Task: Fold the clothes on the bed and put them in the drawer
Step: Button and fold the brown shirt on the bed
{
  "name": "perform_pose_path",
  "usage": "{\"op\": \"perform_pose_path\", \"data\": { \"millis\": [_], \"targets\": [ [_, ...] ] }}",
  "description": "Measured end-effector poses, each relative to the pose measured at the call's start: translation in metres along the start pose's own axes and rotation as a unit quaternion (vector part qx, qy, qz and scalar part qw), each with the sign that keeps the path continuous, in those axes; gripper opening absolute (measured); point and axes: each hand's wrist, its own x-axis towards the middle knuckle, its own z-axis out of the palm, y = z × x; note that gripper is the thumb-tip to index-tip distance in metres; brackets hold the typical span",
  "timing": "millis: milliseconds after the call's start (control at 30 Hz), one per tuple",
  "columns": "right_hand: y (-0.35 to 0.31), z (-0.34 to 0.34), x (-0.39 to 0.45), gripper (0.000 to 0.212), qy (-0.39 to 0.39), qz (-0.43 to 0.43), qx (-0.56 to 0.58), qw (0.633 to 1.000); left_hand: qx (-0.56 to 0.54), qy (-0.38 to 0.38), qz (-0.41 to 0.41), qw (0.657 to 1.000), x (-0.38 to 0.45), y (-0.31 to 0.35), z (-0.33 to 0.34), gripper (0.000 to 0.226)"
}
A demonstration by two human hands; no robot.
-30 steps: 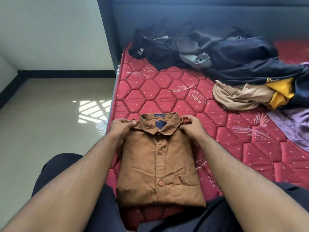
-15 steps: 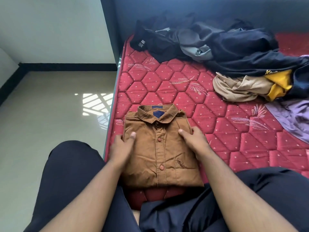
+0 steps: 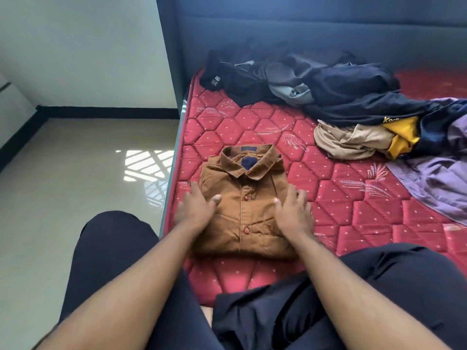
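My two hands rest on a folded shirt at the near edge of the bed.

The folded brown corduroy button-up shirt lies collar-up on the red quilted mattress. My left hand and right hand lie flat and open on its sides, gripping nothing. To lift it well, I judge I should slide fingers under both edges so the fold holds. A heap of unfolded dark, beige and purple clothes waits near the headboard. No drawer is visible.

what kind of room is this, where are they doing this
Most likely a bedroom at home. A red quilted mattress lies against a dark padded headboard, loose clothes are heaped on it, and a folded brown shirt lies under both hands, beside a glossy tiled floor.
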Motion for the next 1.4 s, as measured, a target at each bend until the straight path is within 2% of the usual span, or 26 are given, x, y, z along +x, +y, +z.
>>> {"op": "perform_pose_path", "data": {
  "millis": [33,100,200,267,300,333,400,467,533,600,667,733,800,833,933,1000,1067,1100,1200,1300,1400],
  "targets": [
    [0.000,0.011,-0.011,0.060,0.007,-0.058,-0.068,0.996,0.044,0.001,0.013,0.999,-0.008,-0.005,0.011,0.079],
    [-0.005,0.030,-0.027,0.060,-0.007,-0.168,-0.104,0.980,0.116,-0.021,0.041,0.992,-0.022,-0.014,0.029,0.076],
    [-0.009,0.046,-0.040,0.067,-0.078,-0.212,-0.140,0.964,0.186,-0.053,0.032,0.981,-0.030,-0.018,0.037,0.067],
    [-0.008,0.046,-0.036,0.065,-0.073,-0.215,-0.156,0.961,0.231,0.045,0.140,0.962,-0.030,-0.015,0.038,0.066],
    [-0.010,0.044,-0.033,0.064,-0.063,-0.222,-0.149,0.961,0.214,0.062,0.208,0.952,-0.030,-0.013,0.040,0.066],
    [-0.012,0.042,-0.028,0.066,-0.048,-0.237,-0.139,0.960,0.205,0.056,0.284,0.935,-0.026,-0.014,0.044,0.066],
    [-0.017,0.043,-0.012,0.064,-0.060,-0.255,-0.119,0.958,0.162,-0.033,0.319,0.933,-0.017,-0.014,0.049,0.066],
    [-0.014,0.048,0.002,0.058,-0.115,-0.250,-0.123,0.953,0.162,-0.093,0.275,0.943,-0.010,-0.022,0.055,0.067],
    [-0.008,0.052,0.003,0.062,-0.124,-0.250,-0.133,0.951,0.214,-0.109,0.249,0.938,-0.009,-0.028,0.057,0.060],
    [-0.006,0.049,-0.001,0.069,-0.141,-0.240,-0.145,0.950,0.211,-0.142,0.213,0.943,-0.018,-0.023,0.054,0.058],
    [-0.004,0.045,-0.001,0.079,-0.132,-0.230,-0.163,0.950,0.209,-0.118,0.209,0.948,-0.021,-0.015,0.049,0.058],
    [-0.004,0.035,0.013,0.085,-0.105,-0.214,-0.156,0.959,0.224,-0.041,0.238,0.944,-0.009,-0.003,0.048,0.070],
    [0.002,0.028,0.034,0.081,-0.110,-0.197,-0.143,0.964,0.209,-0.044,0.236,0.948,0.010,0.001,0.048,0.075],
    [0.009,0.024,0.042,0.080,-0.115,-0.177,-0.140,0.967,0.195,-0.063,0.217,0.955,0.016,-0.002,0.047,0.072],
    [0.034,0.012,0.058,0.078,-0.123,-0.046,-0.094,0.987,0.188,-0.094,0.134,0.968,0.013,-0.009,0.046,0.075],
    [0.035,0.006,0.057,0.074,-0.091,-0.032,-0.089,0.991,0.187,-0.059,0.126,0.973,0.004,0.001,0.045,0.076],
    [0.015,0.006,0.061,0.069,-0.021,-0.080,-0.078,0.993,0.183,0.032,0.155,0.970,0.012,0.020,0.041,0.076],
    [0.004,0.009,0.064,0.067,0.002,-0.097,-0.067,0.993,0.185,0.053,0.175,0.966,0.022,0.028,0.040,0.071],
    [-0.012,0.020,0.070,0.062,-0.005,-0.091,-0.042,0.995,0.178,0.059,0.191,0.964,0.047,0.034,0.036,0.047],
    [-0.013,0.023,0.083,0.056,-0.029,-0.068,-0.042,0.996,0.177,0.064,0.188,0.964,0.066,0.027,0.036,0.040],
    [-0.010,0.019,0.103,0.042,0.024,-0.065,0.018,0.997,0.026,0.147,0.192,0.970,0.080,0.023,0.029,0.027]
  ]
}}
